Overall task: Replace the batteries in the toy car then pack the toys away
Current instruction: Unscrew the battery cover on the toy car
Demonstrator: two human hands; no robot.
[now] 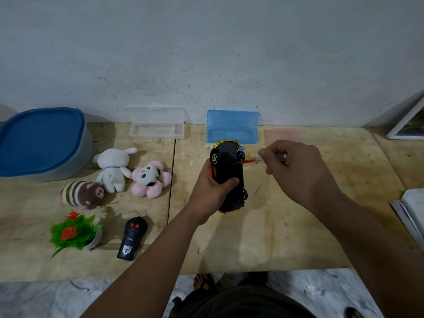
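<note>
Left hand (212, 183) gripped the upturned toy car (229, 177) while right hand (296, 166) pinched a screwdriver (249, 160) at its underside, apparently working the battery-cover screw, with the batteries not yet swapped.

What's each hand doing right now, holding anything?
Left hand: grips the toy car, held on its side, underside showing.
Right hand: grips a screwdriver, tip at the car's underside.
</note>
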